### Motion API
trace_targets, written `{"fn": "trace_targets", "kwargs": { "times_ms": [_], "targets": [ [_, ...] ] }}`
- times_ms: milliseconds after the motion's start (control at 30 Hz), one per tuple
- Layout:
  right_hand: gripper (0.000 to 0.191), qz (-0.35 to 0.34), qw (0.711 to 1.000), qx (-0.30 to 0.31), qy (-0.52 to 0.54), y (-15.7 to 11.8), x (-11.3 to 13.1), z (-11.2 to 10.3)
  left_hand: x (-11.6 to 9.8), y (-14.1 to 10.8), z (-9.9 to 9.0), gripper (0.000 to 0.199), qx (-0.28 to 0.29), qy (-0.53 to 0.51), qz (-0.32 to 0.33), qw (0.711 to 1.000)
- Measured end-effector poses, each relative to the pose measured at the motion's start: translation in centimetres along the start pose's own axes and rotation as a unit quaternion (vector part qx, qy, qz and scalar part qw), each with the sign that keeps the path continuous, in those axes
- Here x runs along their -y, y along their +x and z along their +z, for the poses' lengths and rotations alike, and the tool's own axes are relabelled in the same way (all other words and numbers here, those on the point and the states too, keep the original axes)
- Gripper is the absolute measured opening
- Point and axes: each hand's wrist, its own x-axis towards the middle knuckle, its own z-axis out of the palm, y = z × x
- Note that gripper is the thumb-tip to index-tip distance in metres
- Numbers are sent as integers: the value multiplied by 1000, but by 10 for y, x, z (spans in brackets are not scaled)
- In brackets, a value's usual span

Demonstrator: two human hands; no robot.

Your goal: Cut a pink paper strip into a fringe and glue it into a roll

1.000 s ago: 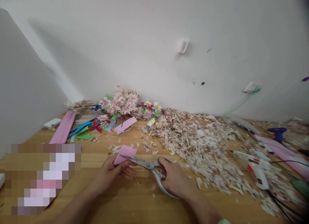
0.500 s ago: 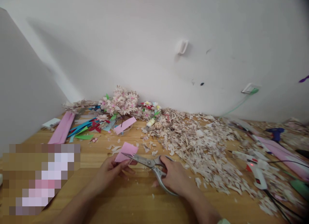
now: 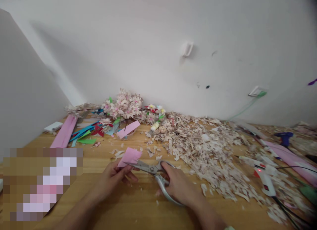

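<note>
1. Taking the pink paper (image 3: 129, 155) as the clock's centre, its right-hand edge looked ragged, apparently from snips; the rest seemed uncut, so the cutting was, I judged, partly done. How much remained could not be told.
2. The left hand (image 3: 112, 175), between 7 and 8 o'clock, pinched the paper between thumb and fingers.
3. The right hand (image 3: 176, 182), at 4 o'clock, gripped the scissors (image 3: 152, 170), their blades at the paper's lower right edge.
4. On the wooden table (image 3: 119, 207), pale scraps (image 3: 208, 154) spread at 3 o'clock, flowers (image 3: 126, 106) sat at 12, blue strips (image 3: 84, 131) at 10.
5. Behind stood a pale wall (image 3: 148, 42), its socket (image 3: 255, 90) at 2 o'clock.
</note>
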Motion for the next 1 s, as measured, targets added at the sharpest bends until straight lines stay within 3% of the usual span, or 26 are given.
{"fn": "trace_targets", "kwargs": {
  "times_ms": [1000],
  "targets": [
    [38,7,1000,-7,-10,1,-5,4,8,4,-4,35,12,16,2,1000]
  ]
}}
